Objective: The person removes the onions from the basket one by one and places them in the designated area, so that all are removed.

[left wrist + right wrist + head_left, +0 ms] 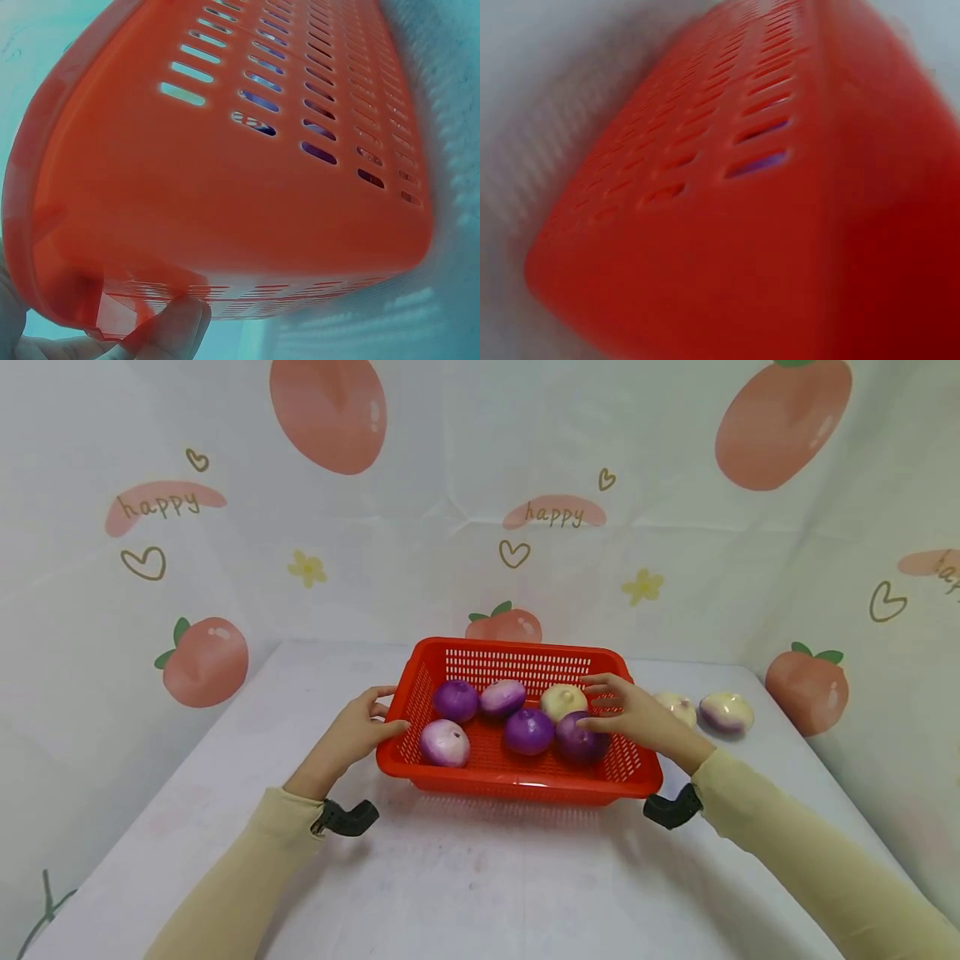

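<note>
White tabletop (480,893) seen before red rectangular perforated-plastic basket (517,789) (long axis set crosswise); left rim (411,677) pinched by left hand (356,727), right end overhung by right hand (636,714), fingers spread.

Basket (517,791) looks like smooth, shiny plastic. Onions (528,732) are pretty glossy too. Sleeves (783,843)? Matt cloth.

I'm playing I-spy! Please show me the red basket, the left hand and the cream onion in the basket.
Red basket (517,787), head view: front rim.
Left hand (351,732), head view: its back.
Cream onion (561,702), head view: its middle.
</note>
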Available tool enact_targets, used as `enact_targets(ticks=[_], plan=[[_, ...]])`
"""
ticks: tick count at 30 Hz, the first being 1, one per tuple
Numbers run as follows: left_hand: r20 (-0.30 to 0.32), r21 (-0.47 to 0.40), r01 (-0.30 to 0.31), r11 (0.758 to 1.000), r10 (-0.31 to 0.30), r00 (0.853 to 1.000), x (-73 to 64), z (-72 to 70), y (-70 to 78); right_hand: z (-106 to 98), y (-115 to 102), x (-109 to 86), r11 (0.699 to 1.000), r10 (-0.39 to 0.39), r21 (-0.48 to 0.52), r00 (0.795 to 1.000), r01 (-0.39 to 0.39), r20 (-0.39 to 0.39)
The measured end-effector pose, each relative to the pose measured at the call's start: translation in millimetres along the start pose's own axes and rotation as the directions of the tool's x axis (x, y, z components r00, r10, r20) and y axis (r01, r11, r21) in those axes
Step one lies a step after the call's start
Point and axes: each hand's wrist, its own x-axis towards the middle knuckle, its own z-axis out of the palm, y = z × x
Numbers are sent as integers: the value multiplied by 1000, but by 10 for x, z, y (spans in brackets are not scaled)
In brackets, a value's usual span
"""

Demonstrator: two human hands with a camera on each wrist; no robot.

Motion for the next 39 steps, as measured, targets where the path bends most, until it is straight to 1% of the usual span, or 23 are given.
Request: enact_targets(ticks=[2, 8, 12, 16, 20, 23, 25, 27, 32, 35, 39], plan=[[0, 5, 4, 1000, -4, 1000, 2, -1, 4, 7, -4, 16, 1000, 3, -21, 1000, -2, 26], [2, 8, 7, 1000, -7, 1000, 4, 1, 9, 34, -11, 68, 999, 10, -36, 994, -6, 107], [2, 8, 5, 1000, -5, 1000, 11, 1, -1, 55, -23, 90, 994, 22, -109, 990, -7, 138], [3, 0, 8, 1000, -8, 1000, 20, -3, -14, 83, -46, 100, 985, 63, -168, 981, -33, 181], [7, -5, 8, 1000, -8, 1000, 28, -4, -24, 114, -64, 100, 976, 121, -204, 969, -77, 216], [9, -3, 4, 1000, -4, 1000, 28, -1, -21, 144, -68, 99, 970, 118, -234, 965, -63, 233], [7, -1, 4, 1000, -4, 1000, 23, -2, -20, 174, -70, 99, 970, 109, -240, 961, -46, 255], [7, -1, 2, 1000, -2, 1000, 17, -2, -16, 204, -74, 99, 970, 115, -238, 952, -46, 285], [4, -4, -2, 1000, 2, 1000, 5, 3, -10, 265, -66, 94, 973, 153, -215, 923, -79, 352], [3, -6, -2, 1000, 2, 1000, 4, 8, -9, 281, -67, 91, 972, 155, -222, 918, -76, 365], [-1, -7, -5, 1000, 5, 1000, 4, 9, -8, 286, -71, 96, 971, 155, -229, 920, -74, 360]])
